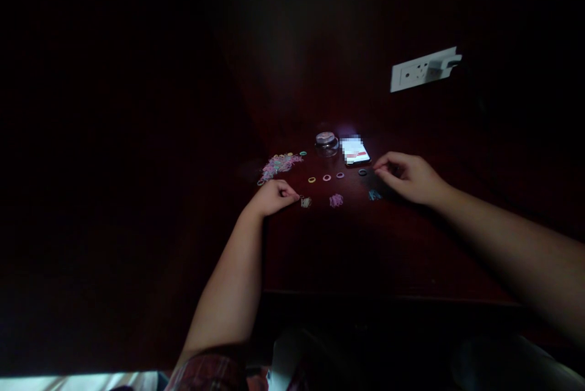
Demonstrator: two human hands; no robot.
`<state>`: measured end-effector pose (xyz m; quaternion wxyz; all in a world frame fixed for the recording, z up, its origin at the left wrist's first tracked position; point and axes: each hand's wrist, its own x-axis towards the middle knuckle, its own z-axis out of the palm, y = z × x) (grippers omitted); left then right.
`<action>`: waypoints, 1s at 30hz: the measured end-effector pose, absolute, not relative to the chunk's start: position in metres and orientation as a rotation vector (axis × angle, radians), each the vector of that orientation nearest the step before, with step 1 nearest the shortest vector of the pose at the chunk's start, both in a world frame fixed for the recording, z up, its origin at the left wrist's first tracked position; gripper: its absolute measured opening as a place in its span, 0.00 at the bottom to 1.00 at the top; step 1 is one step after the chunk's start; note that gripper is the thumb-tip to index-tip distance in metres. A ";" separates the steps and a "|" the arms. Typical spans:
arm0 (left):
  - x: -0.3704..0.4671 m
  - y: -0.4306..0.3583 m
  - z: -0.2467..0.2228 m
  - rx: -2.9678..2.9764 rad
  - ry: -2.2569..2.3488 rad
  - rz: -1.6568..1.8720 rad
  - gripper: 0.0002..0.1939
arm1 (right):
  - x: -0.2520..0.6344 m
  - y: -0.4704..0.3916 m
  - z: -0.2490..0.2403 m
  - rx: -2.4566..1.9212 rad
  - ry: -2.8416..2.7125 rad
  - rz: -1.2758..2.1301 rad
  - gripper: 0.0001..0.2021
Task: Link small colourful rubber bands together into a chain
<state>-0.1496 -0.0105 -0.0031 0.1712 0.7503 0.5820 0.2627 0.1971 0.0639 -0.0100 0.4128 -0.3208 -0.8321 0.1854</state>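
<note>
My left hand (276, 197) is closed in a pinch at the left of a small pile of pale yellowish hair ties (306, 202); a thin loop like one hair tie shows at its fingertips. My right hand (406, 179) hovers at the right with thumb and forefinger together, and what they hold, if anything, is too small to make out. Left of its fingertips lies a dark hair tie (362, 172). Purple (340, 175), pink (326, 178) and yellow (311, 179) ones continue that row. Nearer me are a purple pile (336, 200) and a blue pile (375, 195).
A larger mixed heap of hair ties (281, 164) lies beyond my left hand. Behind the row stand a round clear jar (326, 142) and a lit phone (355, 150). A power socket (423, 70) with a plug is on the wall. The dark red table (365, 251) is dimly lit.
</note>
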 end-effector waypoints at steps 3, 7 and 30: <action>-0.147 -0.011 -0.002 2.154 1.638 0.656 0.13 | 0.197 0.064 -0.010 -0.795 -2.091 0.464 0.09; -0.147 -0.011 -0.002 2.155 1.646 0.672 0.15 | 0.196 0.062 -0.008 -0.799 -2.083 0.476 0.08; -0.145 -0.007 -0.012 2.104 1.512 0.656 0.16 | 0.195 0.062 -0.009 -0.743 -2.085 0.483 0.08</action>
